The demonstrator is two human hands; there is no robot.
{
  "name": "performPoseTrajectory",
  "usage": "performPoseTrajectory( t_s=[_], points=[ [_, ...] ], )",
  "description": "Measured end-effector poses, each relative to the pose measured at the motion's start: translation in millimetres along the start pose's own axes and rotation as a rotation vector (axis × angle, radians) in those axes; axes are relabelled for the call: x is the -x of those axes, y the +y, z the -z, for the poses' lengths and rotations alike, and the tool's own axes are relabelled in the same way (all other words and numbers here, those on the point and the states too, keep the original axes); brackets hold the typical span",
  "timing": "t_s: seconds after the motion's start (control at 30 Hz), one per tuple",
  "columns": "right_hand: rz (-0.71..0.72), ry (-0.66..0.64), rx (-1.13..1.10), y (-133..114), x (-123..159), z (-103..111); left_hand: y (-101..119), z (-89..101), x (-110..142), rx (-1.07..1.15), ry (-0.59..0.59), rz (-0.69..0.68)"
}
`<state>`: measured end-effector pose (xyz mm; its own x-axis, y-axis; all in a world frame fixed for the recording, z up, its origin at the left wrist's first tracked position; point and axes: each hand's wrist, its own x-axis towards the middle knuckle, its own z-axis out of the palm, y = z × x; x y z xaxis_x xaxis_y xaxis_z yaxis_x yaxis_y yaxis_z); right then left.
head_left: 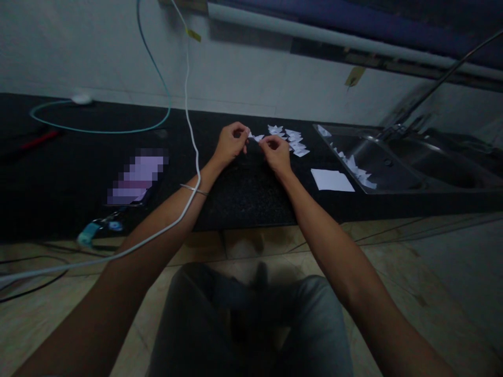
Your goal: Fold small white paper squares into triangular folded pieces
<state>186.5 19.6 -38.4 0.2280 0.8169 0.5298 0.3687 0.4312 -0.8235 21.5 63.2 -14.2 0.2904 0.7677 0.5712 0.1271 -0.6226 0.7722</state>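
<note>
Between my two hands, above the dark countertop [251, 199], is a small piece of folded white paper [256, 138]. My left hand [232, 142] pinches its left end between thumb and fingers. At its right end, my right hand [277, 154] is closed in a pinch too. The fingers cover part of the paper, so its exact shape is hard to make out. Just behind and right of my right hand lie several folded paper pieces [296, 142] with pointed tips. A stack of flat white paper [332, 180] rests farther right.
A steel sink [387, 165] on the right has more folded papers [357, 170] along its left rim. To the left lie a phone [137, 178] and a teal keychain [89, 233]. A white cable [189, 115] hangs across my left forearm. A teal cable [118, 131] loops behind.
</note>
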Motion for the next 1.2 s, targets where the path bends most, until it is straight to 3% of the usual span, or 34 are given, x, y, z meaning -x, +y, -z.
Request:
performPoseTrajectory(
  t_s=[0.23,0.6,0.87,1.2],
  points=[
    [-0.011,-0.047,-0.053,-13.2,5.2,0.0,-7.0,-2.9,0.1,-0.097,-0.059,-0.137],
    [0.031,-0.061,-0.036,-7.2,3.9,1.4,-18.8,-2.0,-4.2,-0.005,-0.098,-0.079],
    [-0.010,-0.227,-0.023,-12.5,9.4,-1.0,-21.5,-2.3,-6.2,0.085,-0.077,-0.068],
    [-0.011,-0.194,-0.029,-19.4,12.8,-0.6,-30.8,-10.1,-4.7,0.058,-0.136,0.011]
  ],
)
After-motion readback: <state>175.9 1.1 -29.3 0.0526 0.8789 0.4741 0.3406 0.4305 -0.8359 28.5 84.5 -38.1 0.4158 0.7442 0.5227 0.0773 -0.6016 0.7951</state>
